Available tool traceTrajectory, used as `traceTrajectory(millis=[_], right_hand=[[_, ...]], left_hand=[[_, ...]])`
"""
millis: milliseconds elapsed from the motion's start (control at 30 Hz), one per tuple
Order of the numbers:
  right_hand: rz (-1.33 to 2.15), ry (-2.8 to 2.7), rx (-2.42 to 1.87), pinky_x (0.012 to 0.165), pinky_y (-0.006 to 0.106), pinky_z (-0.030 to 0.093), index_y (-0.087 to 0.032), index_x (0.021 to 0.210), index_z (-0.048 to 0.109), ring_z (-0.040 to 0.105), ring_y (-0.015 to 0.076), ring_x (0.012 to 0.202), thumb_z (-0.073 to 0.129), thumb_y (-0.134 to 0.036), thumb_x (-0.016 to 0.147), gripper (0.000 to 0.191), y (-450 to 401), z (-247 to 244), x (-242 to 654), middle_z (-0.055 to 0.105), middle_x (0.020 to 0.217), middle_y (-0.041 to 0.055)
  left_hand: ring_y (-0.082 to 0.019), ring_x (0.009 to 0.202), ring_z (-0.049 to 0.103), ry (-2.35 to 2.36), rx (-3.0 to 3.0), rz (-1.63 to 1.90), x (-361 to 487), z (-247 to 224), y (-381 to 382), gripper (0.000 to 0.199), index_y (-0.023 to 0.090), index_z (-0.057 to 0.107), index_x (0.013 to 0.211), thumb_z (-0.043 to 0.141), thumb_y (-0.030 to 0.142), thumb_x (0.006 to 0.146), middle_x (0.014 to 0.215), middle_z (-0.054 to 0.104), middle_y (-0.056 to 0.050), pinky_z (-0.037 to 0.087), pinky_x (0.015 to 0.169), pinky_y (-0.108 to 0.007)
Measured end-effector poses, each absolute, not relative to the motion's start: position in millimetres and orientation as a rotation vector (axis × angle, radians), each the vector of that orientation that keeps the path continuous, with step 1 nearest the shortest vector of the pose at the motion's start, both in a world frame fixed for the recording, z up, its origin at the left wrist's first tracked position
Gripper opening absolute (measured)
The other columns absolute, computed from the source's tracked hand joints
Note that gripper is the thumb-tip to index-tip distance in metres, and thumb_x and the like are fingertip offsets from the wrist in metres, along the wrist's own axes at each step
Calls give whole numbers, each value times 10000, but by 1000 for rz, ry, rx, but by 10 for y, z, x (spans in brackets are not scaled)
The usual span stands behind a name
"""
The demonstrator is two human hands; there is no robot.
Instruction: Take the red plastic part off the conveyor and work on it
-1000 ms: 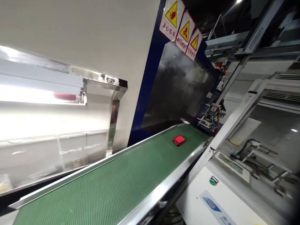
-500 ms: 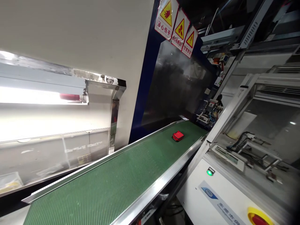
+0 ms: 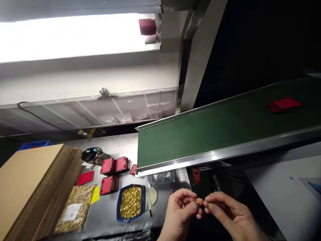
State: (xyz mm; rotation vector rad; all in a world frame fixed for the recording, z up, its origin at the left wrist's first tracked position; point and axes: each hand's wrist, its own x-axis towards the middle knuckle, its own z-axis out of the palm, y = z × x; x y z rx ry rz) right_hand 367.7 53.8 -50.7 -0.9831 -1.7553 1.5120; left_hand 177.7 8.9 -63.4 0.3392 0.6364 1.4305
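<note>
Gold piece (image 3: 197,203) sits pinched in left fingers (image 3: 190,209); right fingers (image 3: 218,214) nearly together, contents unclear.

Open room lies above the blue tray (image 3: 143,198); red cases (image 3: 107,184) crowd its far-left side, the conveyor (image 3: 170,144) blocks beyond its far right, the left hand (image 3: 181,210) its right.

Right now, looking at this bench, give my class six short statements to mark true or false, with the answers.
1. The tray of gold pieces is blue. True.
2. The belt is red. False: it is green.
3. A red piece lies on the belt. True.
4. In the picture, the cardboard is right of the tray. False: it is left.
5. The left hand holds a tiny yellow piece. True.
6. The right hand touches the belt. False: it is beside the left hand.
</note>
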Motion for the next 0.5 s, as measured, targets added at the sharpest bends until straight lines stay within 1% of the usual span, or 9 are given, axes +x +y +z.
traceTrajectory(millis=[33,67,133,200,267,333,400,433,500], right_hand=[[1395,-1855,-918,876,147,571,-328,1189,714,719,103,952,623,-274,1051,174,535,-475,3674,699,1036,10],[1273,-1933,-827,840,144,573,-364,1213,709,709,92,929,627,-223,1042,236,536,-451,3655,675,1014,-1],[1143,-1964,-740,776,156,580,-403,1247,698,686,79,869,634,-163,1025,334,544,-440,3597,616,993,-3],[1091,-1964,-749,737,164,581,-428,1304,686,672,77,847,647,-168,1021,387,551,-474,3549,584,993,4],[993,-2001,-775,734,165,574,-431,1335,674,656,78,864,661,-176,1016,409,558,-517,3535,570,992,10],[862,-2035,-762,719,161,564,-401,1321,675,632,79,871,662,-171,1016,382,580,-535,3547,553,976,21],[698,-2076,-739,717,177,561,-342,1302,665,610,91,883,648,-147,1017,346,631,-521,3568,549,968,40],[587,-2121,-727,718,185,555,-310,1312,650,599,99,891,650,-133,1010,350,668,-510,3580,557,963,51],[385,-2233,-683,725,202,540,-259,1333,617,581,108,888,666,-96,985,388,744,-496,3605,584,946,61]], left_hand=[[-134,715,701,624,347,1424,1767,-610,50,390,70,681,1015,958,270,826,890,733,-133,518,636,-195],[-130,703,695,628,346,1416,1765,-574,15,396,68,670,1004,960,272,826,857,727,-126,521,650,-200],[-123,677,681,693,313,1402,1784,-481,-40,431,60,675,992,980,296,799,799,714,-122,516,671,-206],[-137,673,681,794,243,1398,1820,-390,-75,519,51,685,997,1022,336,724,809,718,-140,515,688,-222],[-154,688,688,880,163,1405,1857,-338,-91,630,39,676,1048,1052,363,659,876,731,-172,521,711,-246],[-168,715,699,891,148,1390,1889,-340,-84,727,30,631,1127,1058,373,649,938,735,-210,529,733,-261],[-162,742,701,878,164,1385,1916,-389,-56,767,22,584,1194,1045,361,683,972,731,-236,530,753,-256],[-155,753,701,877,160,1390,1930,-422,-36,780,17,568,1212,1042,347,689,975,730,-241,529,763,-251],[-142,768,699,874,119,1389,1963,-490,11,814,11,568,1217,1058,341,657,968,730,-235,529,783,-239]])
